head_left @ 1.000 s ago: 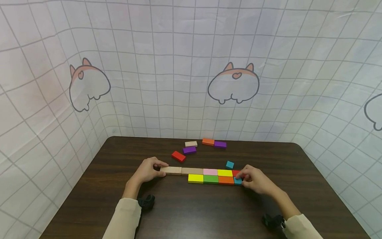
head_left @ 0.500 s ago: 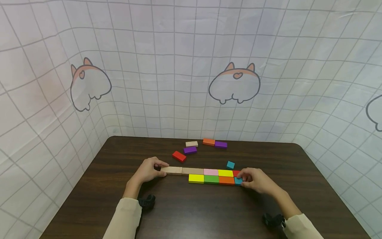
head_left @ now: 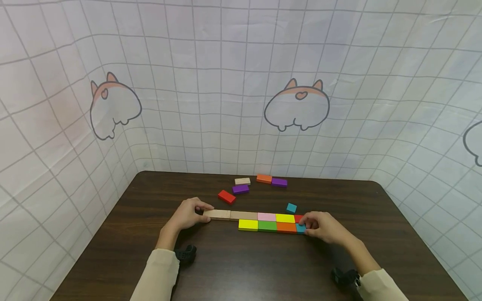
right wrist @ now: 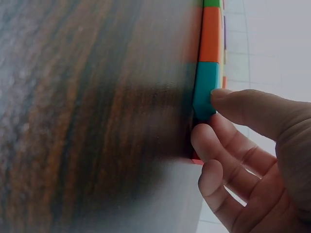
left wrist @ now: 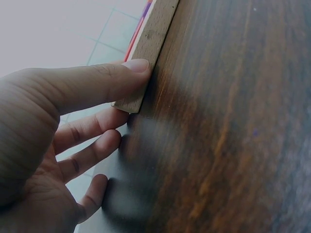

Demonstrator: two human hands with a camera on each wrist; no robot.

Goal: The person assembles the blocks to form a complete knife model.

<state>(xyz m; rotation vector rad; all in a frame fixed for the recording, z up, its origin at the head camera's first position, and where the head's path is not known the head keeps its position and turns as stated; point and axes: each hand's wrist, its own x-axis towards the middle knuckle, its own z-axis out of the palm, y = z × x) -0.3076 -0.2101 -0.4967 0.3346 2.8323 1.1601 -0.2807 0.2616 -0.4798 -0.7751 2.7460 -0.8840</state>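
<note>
Two rows of flat blocks lie end to end on the dark wooden table. The back row runs from two plain wood blocks (head_left: 219,214) through a pink block (head_left: 266,216) and a yellow one to a red block (head_left: 298,218). In front lie a yellow block (head_left: 248,225), a green block (head_left: 267,226), an orange block (head_left: 286,227) and a teal block (head_left: 300,228). My left hand (head_left: 188,214) pinches the outer wood block (left wrist: 150,41) at its left end. At the other end, my right hand (head_left: 323,228) pinches the teal block (right wrist: 206,87), its thumb on the upper edge.
Behind the rows lie a loose red block (head_left: 226,197), a purple block (head_left: 240,189), a pale wood block (head_left: 242,181), an orange block (head_left: 264,178) touching another purple block (head_left: 279,182), and a small teal block (head_left: 291,208). A white gridded curtain (head_left: 211,104) surrounds the table.
The right hand's back has lowered slightly, its fingers staying at the teal block. The left hand keeps its grip, and the blocks hold their arrangement; the head view has shifted a little.
</note>
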